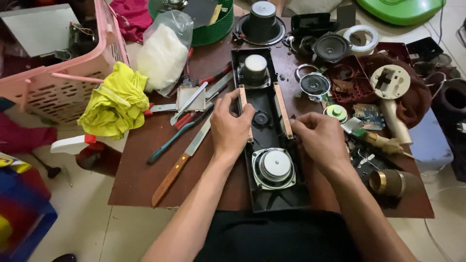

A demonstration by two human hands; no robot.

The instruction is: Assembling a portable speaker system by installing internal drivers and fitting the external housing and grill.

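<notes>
A long black speaker panel [268, 104] lies lengthwise on the brown board [141, 174], its back side up. It carries a round driver at the far end [255, 68], another at the near end [274, 167], and a small one in the middle [262, 118]. Two wooden strips [283, 109] run along its sides. My left hand [231, 127] grips the panel's left edge and the left strip. On the panel's right edge my right hand [318, 138] rests with its fingers curled against it.
Left of the panel lie a wooden-handled knife [179, 165], pliers and screwdrivers [179, 133], a yellow cloth [116, 102], a plastic bag [162, 56] and a pink basket [63, 73]. Loose speakers [331, 47], a tape roll [361, 39] and circuit parts [369, 116] crowd the right.
</notes>
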